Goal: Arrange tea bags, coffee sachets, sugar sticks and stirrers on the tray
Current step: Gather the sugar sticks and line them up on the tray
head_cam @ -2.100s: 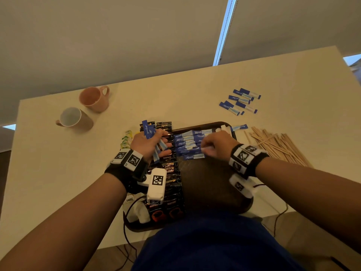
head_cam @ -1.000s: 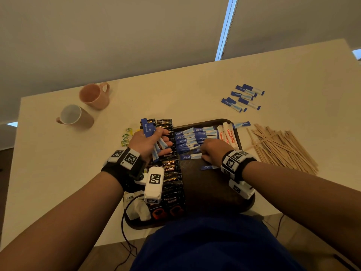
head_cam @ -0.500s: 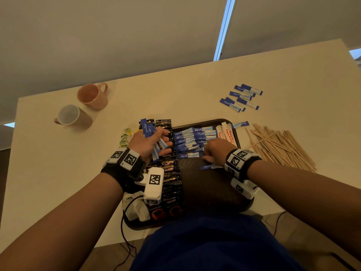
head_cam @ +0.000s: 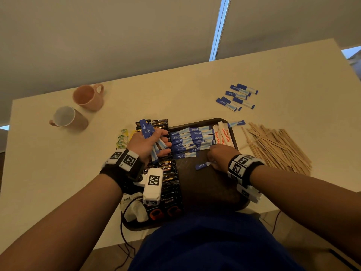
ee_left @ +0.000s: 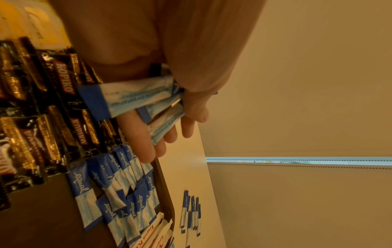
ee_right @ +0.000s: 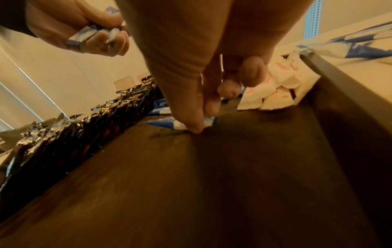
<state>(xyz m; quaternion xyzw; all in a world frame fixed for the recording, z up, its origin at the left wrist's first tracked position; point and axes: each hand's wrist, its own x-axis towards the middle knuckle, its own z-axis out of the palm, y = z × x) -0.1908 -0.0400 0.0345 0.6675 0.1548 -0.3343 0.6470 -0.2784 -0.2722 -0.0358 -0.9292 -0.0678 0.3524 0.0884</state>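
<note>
A dark brown tray [head_cam: 207, 184] lies in front of me. Black coffee sachets [head_cam: 170, 173] line its left side, blue sugar sticks [head_cam: 190, 141] lie in rows at the far end, and white sachets [head_cam: 222, 134] sit at the far right. My left hand [head_cam: 150, 143] hovers over the coffee sachets and grips a bundle of blue sugar sticks [ee_left: 135, 99]. My right hand [head_cam: 218, 155] pinches one blue sugar stick [head_cam: 202, 165] by its end, low on the tray floor [ee_right: 212, 167]. The pinch shows in the right wrist view, thumb and finger on the stick [ee_right: 167, 123].
Several more blue sugar sticks [head_cam: 237, 96] lie on the table beyond the tray, and one [head_cam: 236, 123] rests at the tray's far right corner. Wooden stirrers [head_cam: 277, 145] are piled to the right. Two mugs [head_cam: 78, 108] stand far left. Yellow-green tea bags [head_cam: 122, 138] lie left of the tray.
My right hand has come back from the sugar rows toward me, and a single blue stick now lies apart on the tray floor in its pinch. The left hand has stayed put with its bundle.
</note>
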